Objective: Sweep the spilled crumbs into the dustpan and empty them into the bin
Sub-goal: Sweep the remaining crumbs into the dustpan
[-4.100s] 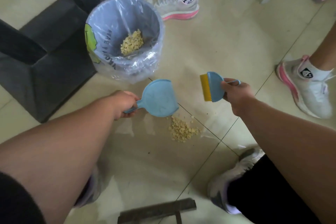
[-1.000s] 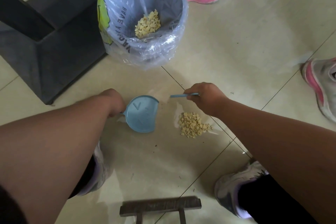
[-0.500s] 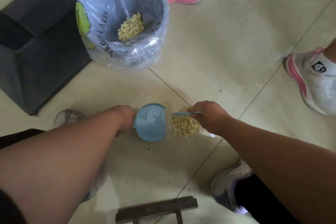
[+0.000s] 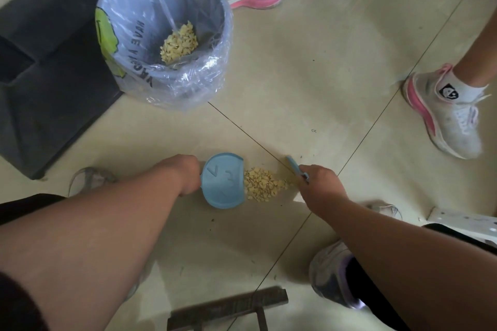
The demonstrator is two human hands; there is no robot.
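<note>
Holding one dustpan [image 4: 223, 181], one brush [image 4: 294, 168]; crumbs [image 4: 262, 184] seemingly one pile.

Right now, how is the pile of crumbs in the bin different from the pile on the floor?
The crumbs in the bin lie deep inside the plastic-lined bin; the crumbs on the floor lie spread on the tile. The floor pile sits between the blue dustpan and the brush; nothing touches the bin pile. The bin pile is heaped against the wall; the floor pile is flatter. Both are pale yellow bits.
</note>
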